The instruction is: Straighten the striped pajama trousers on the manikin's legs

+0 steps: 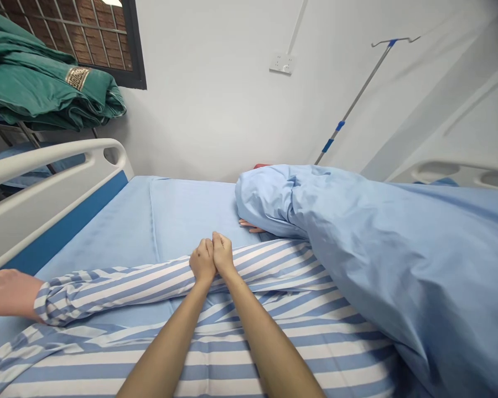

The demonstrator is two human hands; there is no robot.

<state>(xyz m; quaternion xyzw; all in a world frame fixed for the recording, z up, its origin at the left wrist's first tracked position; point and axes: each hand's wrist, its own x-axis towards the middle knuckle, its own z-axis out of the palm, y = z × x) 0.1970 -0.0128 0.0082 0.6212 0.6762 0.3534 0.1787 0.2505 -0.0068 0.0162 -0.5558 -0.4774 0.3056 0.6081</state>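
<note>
Your left hand (203,258) and right hand (223,253) were together near the middle of the view, side by side and touching. Your fingers (216,237) were folded in tight, each hand narrow as a fist; whether a pinch of cloth was caught beneath them, I could not tell. Both hands were at the farther trouser leg (136,287), blue and white striped, and reached slightly past its far edge. That leg lay stretched across the bed (191,207), with a bare foot (10,293) showing past its rumpled cuff, in front of the footboard (53,188). The nearer trouser leg (216,367), in the same stripes, lay below it, under your forearms.

To the right of your hands, a light blue quilt (382,249) covered the rest of the lying figure, its bunched edge lying over the striped cloth. A few fingertips (253,228) of the figure's hand poked out from under it, near your right hand. A scrap of something red (260,165) showed behind the quilt.

Beyond the bed, a drip stand (359,97) leaned across your view before a white wall (216,110) with a socket plate (282,63). At the upper left, a folded green blanket (45,83) sat below a barred window (95,33).
</note>
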